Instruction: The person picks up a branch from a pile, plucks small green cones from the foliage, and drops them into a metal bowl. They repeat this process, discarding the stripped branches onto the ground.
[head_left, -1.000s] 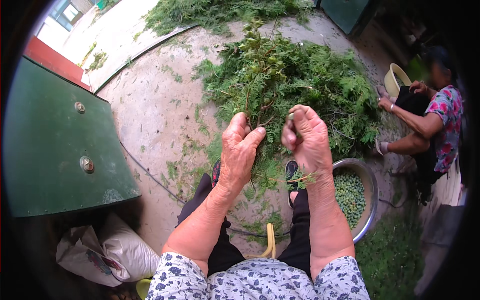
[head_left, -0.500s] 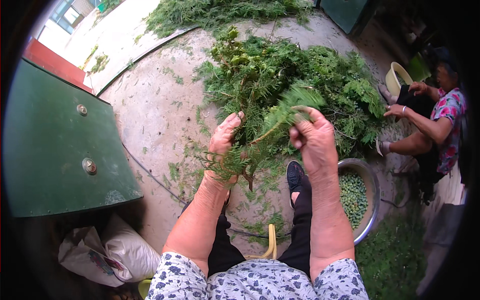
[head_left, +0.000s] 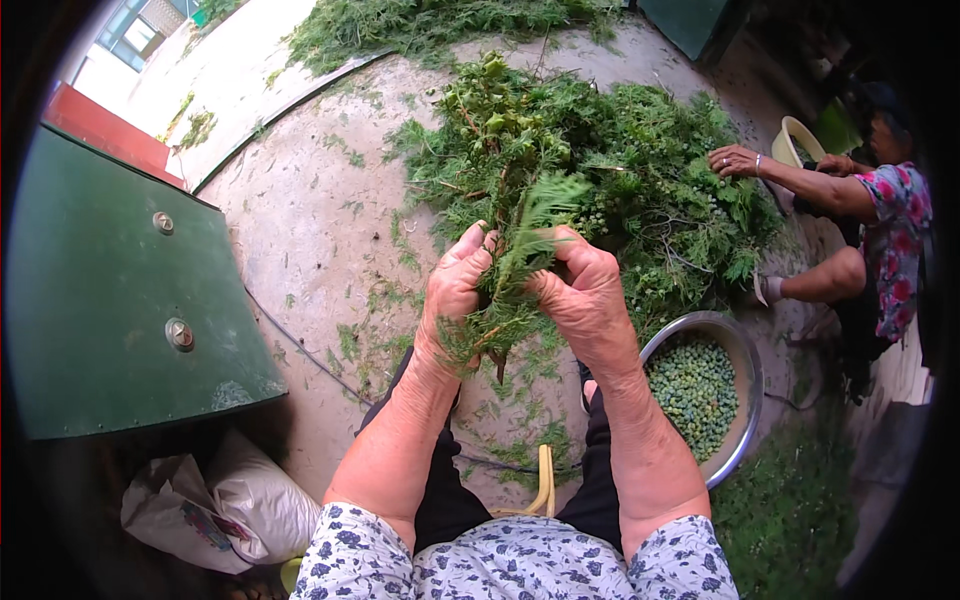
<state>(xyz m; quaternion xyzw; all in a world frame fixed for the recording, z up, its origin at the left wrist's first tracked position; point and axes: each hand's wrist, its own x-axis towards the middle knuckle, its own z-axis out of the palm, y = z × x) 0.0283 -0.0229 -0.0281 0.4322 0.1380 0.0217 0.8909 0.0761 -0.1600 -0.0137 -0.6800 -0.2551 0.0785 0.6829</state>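
The round silver metal basin (head_left: 748,400) holds pale green round berries (head_left: 692,395). Left of the basin are a green feathery sprig (head_left: 520,262) and a white fabric shirt (head_left: 520,565) with navy flowers.

No lettering can be read; the white sack (head_left: 178,500) near the green door (head_left: 120,280) bears coloured print (head_left: 207,524), illegible.

pale floor (head_left: 305,220) | green studded panel (head_left: 110,310) | red panel (head_left: 108,132) | bright ground beyond (head_left: 240,80)

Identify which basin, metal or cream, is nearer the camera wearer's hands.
The metal basin of small green cones, beside the wearer's right forearm; the cream basin is farther away, beside the co-worker.
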